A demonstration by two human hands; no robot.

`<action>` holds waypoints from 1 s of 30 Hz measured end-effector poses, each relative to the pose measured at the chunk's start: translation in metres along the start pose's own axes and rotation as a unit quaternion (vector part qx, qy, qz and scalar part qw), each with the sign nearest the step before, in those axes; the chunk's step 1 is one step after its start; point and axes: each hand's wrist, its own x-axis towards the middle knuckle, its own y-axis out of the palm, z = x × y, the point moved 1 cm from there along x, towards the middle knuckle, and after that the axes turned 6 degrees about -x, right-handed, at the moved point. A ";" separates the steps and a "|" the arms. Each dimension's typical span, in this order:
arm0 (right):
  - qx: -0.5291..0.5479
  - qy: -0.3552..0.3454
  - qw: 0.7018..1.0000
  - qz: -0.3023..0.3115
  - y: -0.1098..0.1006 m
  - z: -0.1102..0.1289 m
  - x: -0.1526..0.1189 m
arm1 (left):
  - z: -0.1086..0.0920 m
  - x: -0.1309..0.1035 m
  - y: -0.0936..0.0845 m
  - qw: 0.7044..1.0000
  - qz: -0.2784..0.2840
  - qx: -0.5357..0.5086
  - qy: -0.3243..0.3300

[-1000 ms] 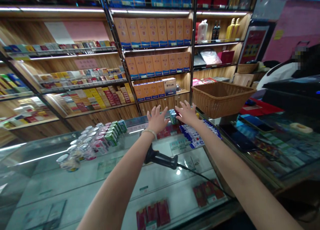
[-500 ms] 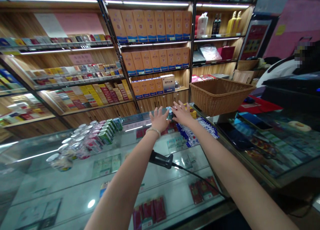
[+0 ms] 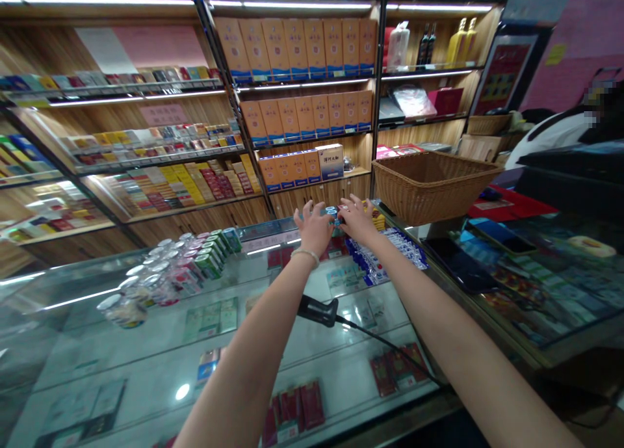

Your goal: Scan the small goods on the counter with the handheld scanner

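Observation:
On the far part of the glass counter (image 3: 312, 334), small blue-topped containers (image 3: 331, 211) stand between my two hands. My left hand (image 3: 314, 229), a pale bracelet at its wrist, is at their left side with fingers bent and apart. From the right, my right hand (image 3: 359, 220) reaches beside them, its fingers also curved and apart. Its fingertips partly cover a small red-and-white top. Whether either hand presses on the containers is hard to make out. Below my hands lies a black handheld scanner (image 3: 318, 310) with its cable, partly behind my left forearm.
Rows of small bottles and green packs (image 3: 182, 259) stand at left. Blue-and-white packets (image 3: 390, 253) lie right of my hands, near a wicker basket (image 3: 431, 188). A dark tablet-like device (image 3: 461, 266) lies on the right counter. Shelves of boxes (image 3: 302, 119) rise behind; a person is at far right.
My hands have drawn slightly closer together around the small containers, and their fingers are more bent. The view has shifted a little; the scanner still lies on the counter.

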 end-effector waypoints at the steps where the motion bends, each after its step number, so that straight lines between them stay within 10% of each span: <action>1: -0.002 -0.004 1.000 0.001 -0.001 0.000 0.000 | -0.001 0.000 0.000 1.000 -0.003 0.000 0.000; 11: -0.016 -0.024 1.000 -0.009 -0.021 0.009 0.002 | -0.002 -0.003 -0.018 1.000 -0.004 -0.014 0.002; 30: 0.032 -0.046 0.997 -0.057 -0.106 0.095 -0.017 | 0.030 -0.059 -0.135 0.999 -0.041 -0.028 -0.001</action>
